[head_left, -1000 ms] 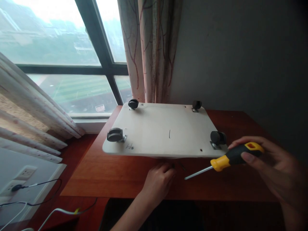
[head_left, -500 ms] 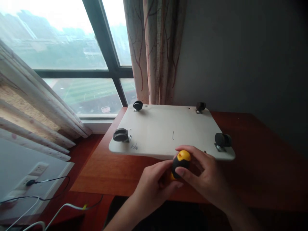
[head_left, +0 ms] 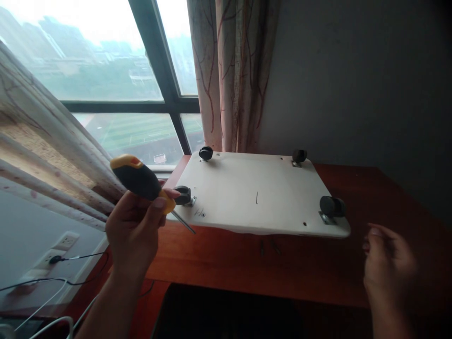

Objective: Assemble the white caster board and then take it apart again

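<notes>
Screwdriver (head_left: 138,180) with a yellow-and-black handle sits in the left hand (head_left: 136,230), thumb and fingers closed round the handle's lower end; its butt rises above the knuckles and its shaft slants down rightward, by the near left corner of the white board (head_left: 240,193) and its swivel caster (head_left: 182,195). Right of the board, over the wooden table (head_left: 205,254), the right hand (head_left: 388,263) hangs half curled, thumb near forefinger; whether it pinches anything, I cannot tell.

Probably inside a home: patterned curtains (head_left: 231,75), high window (head_left: 123,117), wall sockets (head_left: 67,241) and wooden table (head_left: 197,259).
</notes>
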Available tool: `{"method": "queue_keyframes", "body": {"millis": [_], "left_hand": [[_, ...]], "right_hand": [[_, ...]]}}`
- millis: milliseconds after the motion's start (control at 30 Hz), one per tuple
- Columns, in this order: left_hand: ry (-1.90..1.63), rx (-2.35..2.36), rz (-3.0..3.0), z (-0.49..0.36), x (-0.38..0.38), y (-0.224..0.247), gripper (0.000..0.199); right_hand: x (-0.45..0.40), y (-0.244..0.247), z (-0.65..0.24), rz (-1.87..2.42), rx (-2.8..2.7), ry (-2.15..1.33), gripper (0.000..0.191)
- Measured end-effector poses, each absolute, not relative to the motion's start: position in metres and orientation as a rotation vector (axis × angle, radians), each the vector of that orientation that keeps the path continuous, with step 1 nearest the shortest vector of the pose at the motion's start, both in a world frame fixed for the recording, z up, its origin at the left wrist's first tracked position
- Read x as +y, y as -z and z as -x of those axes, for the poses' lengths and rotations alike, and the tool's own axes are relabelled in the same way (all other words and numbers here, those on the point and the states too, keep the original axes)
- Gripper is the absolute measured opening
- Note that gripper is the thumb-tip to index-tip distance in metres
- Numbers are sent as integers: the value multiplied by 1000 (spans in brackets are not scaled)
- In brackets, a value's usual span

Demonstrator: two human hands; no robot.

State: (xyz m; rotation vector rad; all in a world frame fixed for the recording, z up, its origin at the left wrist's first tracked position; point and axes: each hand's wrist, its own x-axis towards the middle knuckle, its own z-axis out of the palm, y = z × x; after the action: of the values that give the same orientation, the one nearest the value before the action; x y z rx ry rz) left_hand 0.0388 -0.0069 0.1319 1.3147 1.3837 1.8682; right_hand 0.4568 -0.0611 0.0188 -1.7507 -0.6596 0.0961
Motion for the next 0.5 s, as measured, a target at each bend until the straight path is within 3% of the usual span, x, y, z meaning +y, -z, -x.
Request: {"method": "queue_keyframes", "body": {"millis": [233,500], "left_hand": [[-1915,1240,-1287,-43,3,-132,28],[-1917,1264,-1337,-43,8,-129,30]], "right_hand": [[-59,22,-449,1782,-700,-223,58],[-61,27,-450,1714,-759,-258,65]]}}
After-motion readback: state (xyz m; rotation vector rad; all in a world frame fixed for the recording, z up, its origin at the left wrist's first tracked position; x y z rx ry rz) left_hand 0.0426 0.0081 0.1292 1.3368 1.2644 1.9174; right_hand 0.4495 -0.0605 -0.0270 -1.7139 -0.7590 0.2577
